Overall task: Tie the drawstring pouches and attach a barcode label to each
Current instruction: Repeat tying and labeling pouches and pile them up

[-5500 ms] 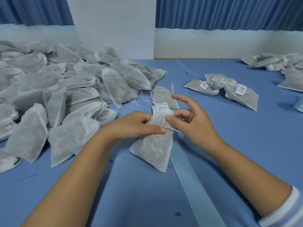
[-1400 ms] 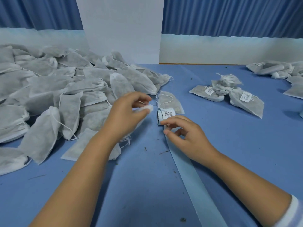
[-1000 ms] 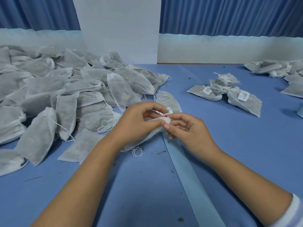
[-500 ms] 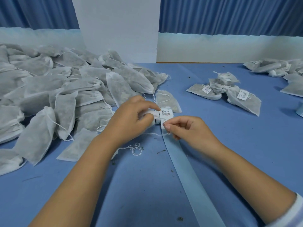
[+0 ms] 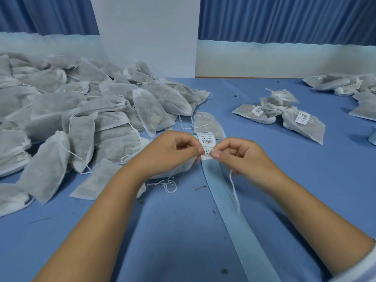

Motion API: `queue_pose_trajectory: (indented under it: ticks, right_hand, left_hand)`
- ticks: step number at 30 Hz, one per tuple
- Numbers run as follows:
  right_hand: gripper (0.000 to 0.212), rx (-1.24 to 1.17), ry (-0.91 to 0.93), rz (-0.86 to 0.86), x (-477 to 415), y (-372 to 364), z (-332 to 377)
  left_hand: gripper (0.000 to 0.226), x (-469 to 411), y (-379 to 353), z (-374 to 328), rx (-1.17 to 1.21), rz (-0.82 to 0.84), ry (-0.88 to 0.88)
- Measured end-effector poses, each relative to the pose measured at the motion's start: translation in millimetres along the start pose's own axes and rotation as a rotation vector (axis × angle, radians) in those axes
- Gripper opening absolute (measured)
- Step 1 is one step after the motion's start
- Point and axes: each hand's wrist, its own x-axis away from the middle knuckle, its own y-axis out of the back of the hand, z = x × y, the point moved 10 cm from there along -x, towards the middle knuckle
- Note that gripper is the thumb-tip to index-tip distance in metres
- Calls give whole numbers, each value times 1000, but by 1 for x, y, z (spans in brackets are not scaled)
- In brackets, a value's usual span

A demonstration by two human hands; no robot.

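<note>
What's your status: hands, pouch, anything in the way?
Hands: left hand and right hand pinch the barcode label. Under left hand the pouch, drawstring trailing from right hand. Nothing blocking; label roll just behind.

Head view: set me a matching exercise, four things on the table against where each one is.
Things
1. big pouch heap
2. labelled pouches
3. loose drawstring end
4. pouch being tied

Places
A. hangs from the right hand
B. under the left hand
C. left side of the table
D. beyond the right hand, further right

Pairs: 1-C, 2-D, 3-A, 4-B
</note>
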Motion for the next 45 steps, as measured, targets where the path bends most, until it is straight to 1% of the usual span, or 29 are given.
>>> queue_pose_trajectory:
  ticks: [2,3,7,8,9,12,14,16,18,20,21,23,25,27,29,31,34,36,40,43,45]
  right_hand:
    - [13,44,97,-79,0,6,8]
    - [12,47,135,-116,0,9,10]
    - [11,143,276,-224,6,17,19]
    - [11,154,297,-233,7,17,20]
    - [11,146,304,-236,7,16,20]
    - [16,89,289,-207,5,11,16]
    - [22,160,306,-186,5,7,15]
    - [18,279,325,-150,6,0,14]
    - [17,333,314,-115,6,-5,11]
    - [16,326,310,-130,4,-3,11]
    - [15,341,325,-150,4,0,13]
    - [13,426,369,-187,5,5,19]
    - [11,477,379,-199,5,8,21]
    - [10,469,365,-191,4,9,19]
    - [13,433,352,-171,3,7,16]
    - [16,384,308,-190,2,7,11]
    - [20,378,221,-299,1,19,4]
    - [15,314,190,-302,0,22,2]
    - [16,153,143,-156,-2,9,-3]
    - [18,78,108,-37,-2,-7,-5]
    - [19,37,90,-8,-1,-12,-8]
  left_hand:
    - [15,0,8,-1,79,-37,-6]
    - [15,0,8,0,98,-13,3]
    - [11,7,-18,7,77,264,84]
    - [12,9,-24,5,98,306,72]
    - [13,9,-26,1,136,315,45]
    - [20,6,-18,-7,324,206,-8]
    - [22,2,-10,-6,416,117,-6]
    - [20,-1,-2,-4,373,29,-10]
    - [17,-2,6,-2,286,-50,-10]
    - [15,-2,15,-3,107,-121,-34]
    - [15,-2,16,-3,6,-130,-37]
    - [15,-1,8,1,-122,-53,-9]
    - [13,0,-7,4,-202,86,23]
    - [14,3,-21,6,-216,195,50]
    - [21,4,-28,5,-165,228,62]
    - [25,4,-27,4,-91,213,73]
    - [23,4,-20,4,42,153,96]
    - [27,4,-15,5,99,112,108]
    - [22,3,-8,10,134,71,131]
    - [18,3,-10,11,136,86,143]
    - [19,3,-14,10,151,103,148]
